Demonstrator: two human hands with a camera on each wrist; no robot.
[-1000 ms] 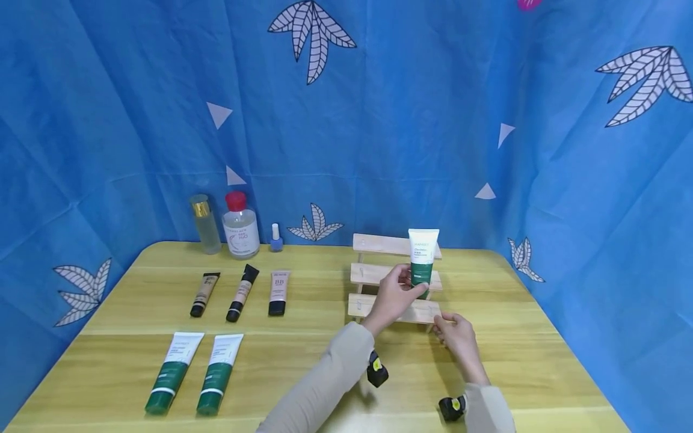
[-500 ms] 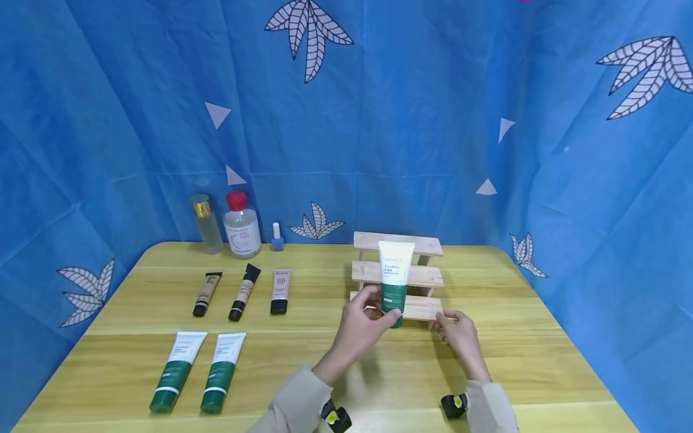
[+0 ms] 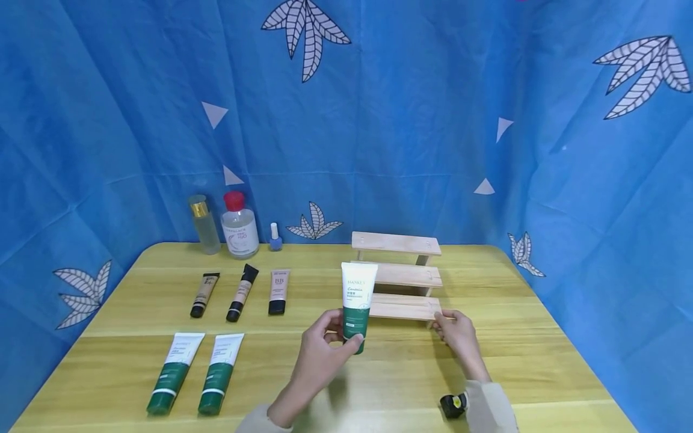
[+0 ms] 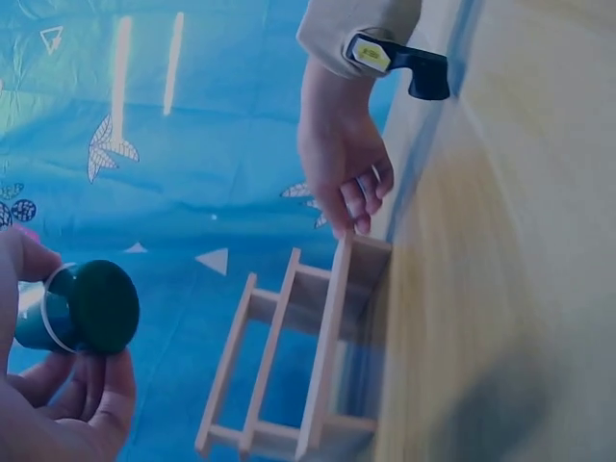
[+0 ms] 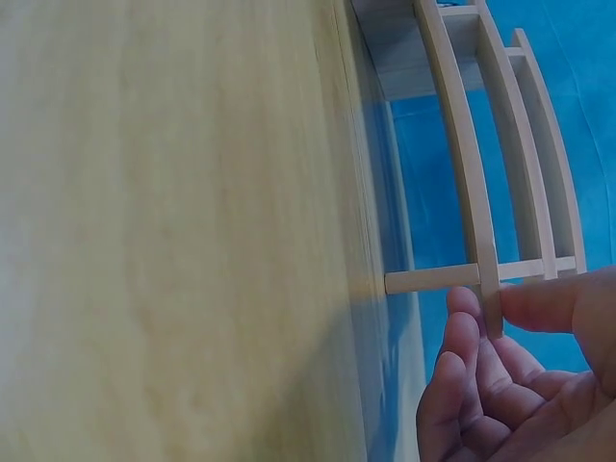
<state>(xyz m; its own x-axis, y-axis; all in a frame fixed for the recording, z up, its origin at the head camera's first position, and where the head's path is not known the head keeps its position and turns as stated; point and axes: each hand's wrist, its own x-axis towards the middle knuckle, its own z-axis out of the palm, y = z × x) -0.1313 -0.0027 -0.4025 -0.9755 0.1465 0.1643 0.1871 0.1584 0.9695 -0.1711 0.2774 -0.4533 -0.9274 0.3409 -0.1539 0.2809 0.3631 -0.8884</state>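
My left hand [image 3: 319, 355] grips a white and green squeeze tube [image 3: 358, 294] by its capped lower end, holding it upright above the table. In the left wrist view the tube's round green cap [image 4: 104, 306] faces the camera, thumb on one side and fingers on the other. A three-tier wooden display rack [image 3: 397, 243] stands at the back right, its left end partly hidden behind the tube. At the rack's front right corner, my right hand [image 3: 459, 340] pinches the end of the lowest shelf [image 5: 460, 154] between thumb and fingers.
Two matching green tubes [image 3: 172, 376] lie at the front left. Behind them lie three small cosmetic tubes [image 3: 278, 291]. A gold-collared bottle [image 3: 207, 231], a red-capped bottle [image 3: 240, 231] and a nail polish bottle [image 3: 275, 240] stand along the back. A blue curtain [image 3: 411, 108] hangs behind the table.
My left hand has carried the tube from over the rack's right side leftward and toward me, off the front of the rack. My right hand has stayed at the shelf's corner.
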